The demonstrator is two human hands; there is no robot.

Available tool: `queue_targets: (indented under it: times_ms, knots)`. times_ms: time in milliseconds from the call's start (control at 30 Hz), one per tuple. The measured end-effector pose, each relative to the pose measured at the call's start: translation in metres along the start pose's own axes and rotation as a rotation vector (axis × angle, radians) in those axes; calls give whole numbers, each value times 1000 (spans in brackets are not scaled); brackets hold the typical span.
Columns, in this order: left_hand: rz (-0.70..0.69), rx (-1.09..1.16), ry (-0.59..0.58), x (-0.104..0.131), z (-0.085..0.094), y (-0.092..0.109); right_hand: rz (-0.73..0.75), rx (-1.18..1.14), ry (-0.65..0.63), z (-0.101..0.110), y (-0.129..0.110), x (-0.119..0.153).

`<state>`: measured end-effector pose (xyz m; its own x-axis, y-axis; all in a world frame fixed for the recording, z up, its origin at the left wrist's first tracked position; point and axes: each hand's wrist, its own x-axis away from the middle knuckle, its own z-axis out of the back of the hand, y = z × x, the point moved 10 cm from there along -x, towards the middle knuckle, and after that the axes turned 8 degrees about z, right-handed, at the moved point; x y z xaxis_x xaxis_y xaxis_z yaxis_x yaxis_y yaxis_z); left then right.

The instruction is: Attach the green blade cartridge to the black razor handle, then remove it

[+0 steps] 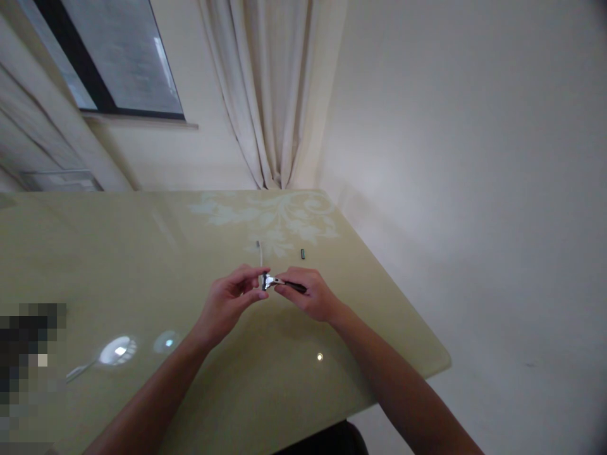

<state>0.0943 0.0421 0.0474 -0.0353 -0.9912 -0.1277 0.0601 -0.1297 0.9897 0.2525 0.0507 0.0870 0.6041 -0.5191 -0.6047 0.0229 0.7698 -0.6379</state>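
Note:
Above the pale green table (pixel 190 253), a razor (pixel 274 281) with a silver neck and a dark handle is held between both hands. My right hand (pixel 310 292) is closed round the dark handle. With thumb and fingertips, my left hand (pixel 232 297) pinches the razor's head at its two ends. Beyond the hands, a small dark cartridge-like piece (pixel 303 254) lies on the table. A thin white stick with a dark tip (pixel 259 249), perhaps a toothbrush, lies behind the left fingertips, its near end hidden.
The table's right edge slants down beside my right forearm. Beyond the far edge hang beige curtains (pixel 265 82), with a window at the upper left. A blurred dark object (pixel 23 354) is at the left, and a dark seat (pixel 327 439) shows below the near edge.

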Motion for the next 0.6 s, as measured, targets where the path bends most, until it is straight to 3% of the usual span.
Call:
queue_targets:
  times_ms: [400,600]
  knots:
    - [-43,-68,-1,3,-5,5,-54,-5,-50,-4,11,4]
    - [-21,-76,52,3,-4,3,-61,-17,-34,-5,15,5]
